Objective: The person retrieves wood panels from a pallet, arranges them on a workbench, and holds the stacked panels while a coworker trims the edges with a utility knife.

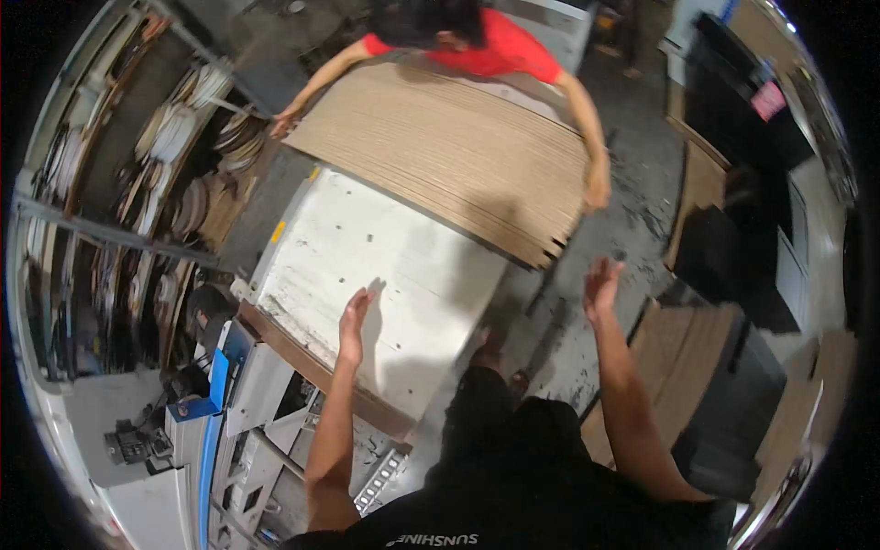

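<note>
My left hand (354, 313) is held over a white work table (412, 266), with its fingers stretched out and nothing in it. My right hand (601, 286) is raised over the floor beyond the table's right side, its fingers apart and empty. Ahead of both hands, a stack of wood-grain panels (440, 151) overhangs the table's far part at a slant. Across from me, a person in a red shirt (513, 50) leans over the stack, one hand (597, 186) at its right end and the other hand (287, 119) at its left end. Neither of my hands touches the panels.
Shelves (156, 137) with rolls of edging strip line the left. A machine with a blue part (220, 380) stands at the near left. Another stack of brown panels (678, 348) is beside my right forearm. Dark boards (733, 101) lean at the far right.
</note>
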`<state>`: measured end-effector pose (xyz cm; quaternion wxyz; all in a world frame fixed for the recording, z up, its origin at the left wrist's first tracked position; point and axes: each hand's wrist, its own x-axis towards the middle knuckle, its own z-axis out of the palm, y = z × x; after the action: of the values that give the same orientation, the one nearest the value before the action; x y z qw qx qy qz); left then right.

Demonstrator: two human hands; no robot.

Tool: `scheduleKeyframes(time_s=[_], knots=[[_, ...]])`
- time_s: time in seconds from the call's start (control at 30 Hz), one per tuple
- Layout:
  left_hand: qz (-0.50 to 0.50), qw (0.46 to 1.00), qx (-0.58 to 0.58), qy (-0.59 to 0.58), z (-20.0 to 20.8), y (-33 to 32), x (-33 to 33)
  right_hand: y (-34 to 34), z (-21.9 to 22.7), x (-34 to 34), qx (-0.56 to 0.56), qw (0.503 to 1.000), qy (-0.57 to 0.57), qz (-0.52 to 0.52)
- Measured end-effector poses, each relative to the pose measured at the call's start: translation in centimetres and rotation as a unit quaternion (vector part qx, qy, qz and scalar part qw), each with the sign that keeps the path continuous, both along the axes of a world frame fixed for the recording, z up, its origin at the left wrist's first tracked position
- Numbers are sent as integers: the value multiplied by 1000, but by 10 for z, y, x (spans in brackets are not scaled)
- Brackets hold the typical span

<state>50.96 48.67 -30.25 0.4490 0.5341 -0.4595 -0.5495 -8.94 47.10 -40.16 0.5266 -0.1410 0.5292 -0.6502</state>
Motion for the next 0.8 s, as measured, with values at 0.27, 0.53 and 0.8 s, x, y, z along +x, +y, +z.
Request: scheduleKeyframes(time_s=[0.27,0.53,0.8], knots=[[250,965,-76,-25,-86,-379,218,-125,11,42,220,968,-115,-41],[255,963,-85,-36,-55,-599,260,-137,37,58,340,938,-53,-42],[263,959,-31,101,-63,-620,225,-123,21,42,393,908,-114,-93]])
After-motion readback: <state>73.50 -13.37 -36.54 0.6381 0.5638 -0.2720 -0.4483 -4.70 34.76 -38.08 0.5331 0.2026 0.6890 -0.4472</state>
